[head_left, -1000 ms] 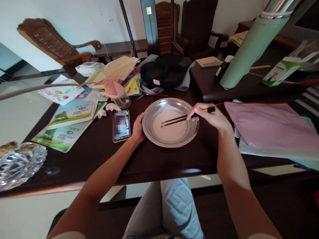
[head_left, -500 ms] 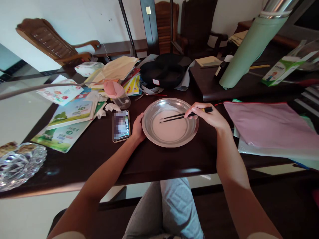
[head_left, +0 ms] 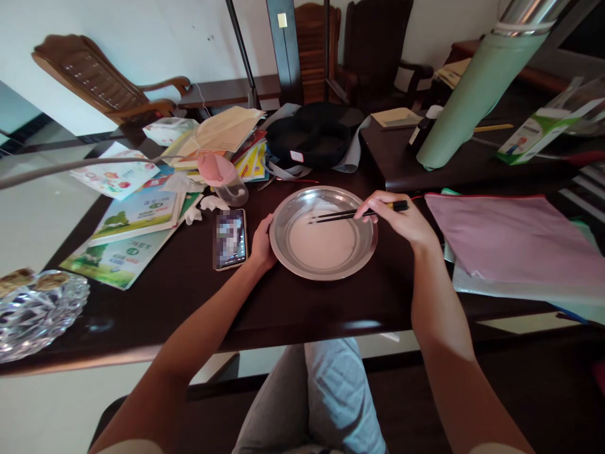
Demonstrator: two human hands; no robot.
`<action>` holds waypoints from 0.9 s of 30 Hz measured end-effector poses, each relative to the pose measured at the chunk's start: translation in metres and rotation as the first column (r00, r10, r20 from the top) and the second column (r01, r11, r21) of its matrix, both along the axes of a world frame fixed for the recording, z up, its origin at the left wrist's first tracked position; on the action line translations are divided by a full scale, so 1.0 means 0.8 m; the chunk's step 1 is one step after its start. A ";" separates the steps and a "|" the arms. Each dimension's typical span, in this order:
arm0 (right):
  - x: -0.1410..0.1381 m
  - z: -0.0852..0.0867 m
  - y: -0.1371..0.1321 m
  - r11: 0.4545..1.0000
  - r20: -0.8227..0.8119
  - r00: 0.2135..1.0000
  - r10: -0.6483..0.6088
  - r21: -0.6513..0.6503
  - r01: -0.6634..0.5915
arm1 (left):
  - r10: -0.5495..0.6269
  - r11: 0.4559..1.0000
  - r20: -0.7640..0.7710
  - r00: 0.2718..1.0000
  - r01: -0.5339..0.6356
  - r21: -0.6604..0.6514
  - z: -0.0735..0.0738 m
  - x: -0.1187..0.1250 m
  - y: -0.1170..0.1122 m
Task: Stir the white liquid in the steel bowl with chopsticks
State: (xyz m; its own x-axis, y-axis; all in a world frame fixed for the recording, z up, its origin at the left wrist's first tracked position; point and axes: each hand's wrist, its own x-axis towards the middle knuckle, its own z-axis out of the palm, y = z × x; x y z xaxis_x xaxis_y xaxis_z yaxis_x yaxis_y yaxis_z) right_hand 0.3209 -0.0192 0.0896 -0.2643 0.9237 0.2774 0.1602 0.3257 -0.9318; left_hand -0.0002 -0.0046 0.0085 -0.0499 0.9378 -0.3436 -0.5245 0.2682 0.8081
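Observation:
A round metal basin (head_left: 324,275) sits on the dark table, holding a pale, milky liquid (head_left: 322,246). My left hand (head_left: 263,243) grips its left rim, with the thumb up along the edge and the other fingers hidden beside or under it. Over the basin's right side, my right hand (head_left: 392,217) is closed round a pair of black chopsticks (head_left: 333,217). Their tips point left over the liquid; whether they dip into it I cannot tell. Just left of my left hand lies a phone (head_left: 230,239), its screen lit and partly blurred.
Booklets (head_left: 137,214), a pink-lidded cup (head_left: 222,176) and crumpled tissue (head_left: 212,203) lie to the left, beyond a glass dish (head_left: 45,312). A black bag (head_left: 309,135) stands behind the basin. On the right are a pink pouch (head_left: 510,233) and a tall green thermos (head_left: 479,98).
The chopsticks and my right hand have shifted slightly right, the tips moving a little toward the far side of the basin. My left hand and the basin stay in place.

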 end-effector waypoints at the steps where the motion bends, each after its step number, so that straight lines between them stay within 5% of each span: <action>1: 0.005 -0.001 0.000 0.999 -0.028 0.998 -0.052 0.007 0.052 | 0.012 1.000 -0.007 1.000 -0.012 -0.003 0.000 0.001 0.000; 4: 0.021 -0.005 -0.002 0.993 -0.135 0.983 -0.121 -0.019 0.120 | 0.043 0.999 -0.013 0.999 -0.043 -0.006 -0.003 0.002 0.001; 11: -0.003 0.001 -0.004 0.992 -0.035 0.994 0.103 -0.064 -0.105 | 0.046 0.999 -0.008 0.999 -0.047 -0.010 -0.005 0.000 0.001; 17: 0.018 -0.002 -0.003 0.997 -0.110 0.991 -0.081 -0.014 0.080 | 0.046 0.998 0.007 0.999 -0.046 -0.031 0.002 0.003 -0.001; 24: -0.001 0.001 -0.005 0.990 -0.029 0.992 0.124 -0.063 -0.126 | 0.032 0.999 0.018 0.999 -0.031 -0.035 0.001 0.002 -0.001; 27: 0.000 0.001 -0.002 0.998 0.001 0.998 0.061 -0.010 -0.061 | 0.025 0.999 0.019 1.000 -0.024 -0.027 -0.003 0.000 0.001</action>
State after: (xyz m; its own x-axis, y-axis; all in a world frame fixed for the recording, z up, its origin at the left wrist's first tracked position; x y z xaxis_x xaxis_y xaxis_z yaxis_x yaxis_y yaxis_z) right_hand 0.3208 -0.0211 0.0907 -0.3203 0.9087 0.2677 0.1412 0.3252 -0.9351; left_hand -0.0006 -0.0041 0.0063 -0.0657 0.9269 -0.3694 -0.5470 0.2762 0.7902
